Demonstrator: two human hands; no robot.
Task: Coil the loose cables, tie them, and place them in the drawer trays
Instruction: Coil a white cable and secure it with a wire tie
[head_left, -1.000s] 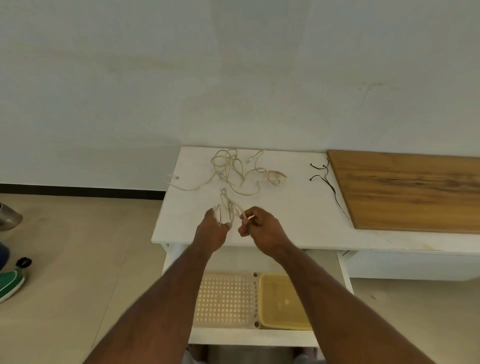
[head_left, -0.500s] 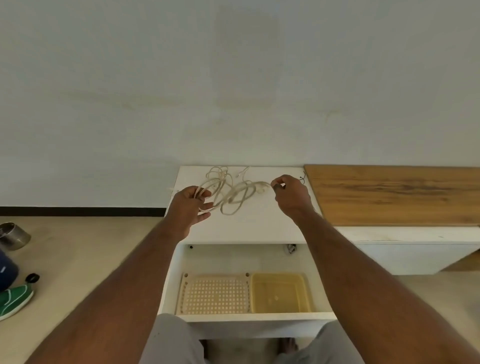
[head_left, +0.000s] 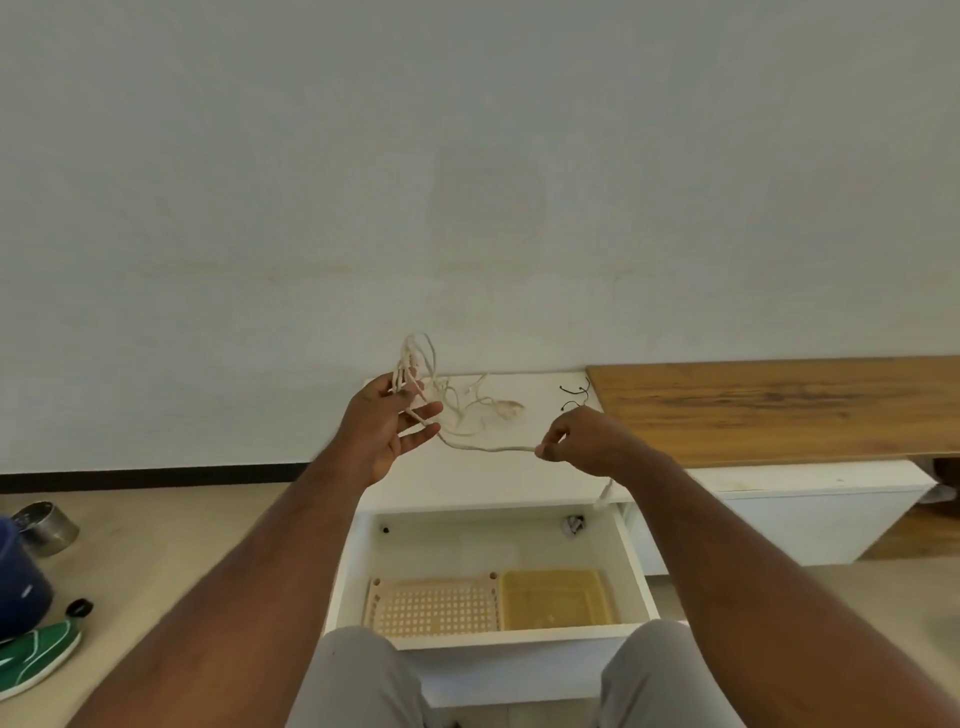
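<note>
Cable (head_left: 483, 448) here is a thin cream one, light and floppy by the look of it, so I'd guess it holds no shape on its own and wants to spring out of its loops unless pinned; best place to take hold is probably right where the loops cross, plus near the free end to keep some tension. Left hand (head_left: 387, 431) is raised above the desk (head_left: 467, 483) with a few loops gathered over mostly straightened fingers, thumb side pinning them; right hand (head_left: 582, 439) pinches the strand off to the side, so it runs slack between the two hands (a short tail seems to hang below the right wrist, hard to be sure). More loose cream cable (head_left: 480, 405) lies tangled on the desk behind, and a thin black cable (head_left: 574, 397) sits near the wooden board (head_left: 779, 408); none of it tied.

Drawer (head_left: 488, 571) is pulled open below; inside sit a perforated tray (head_left: 434, 605) and a yellow tray (head_left: 556, 597) side by side, touching; no cables in either that I can see, though there's a small dark something at the drawer's back right corner (can't tell what).
</note>
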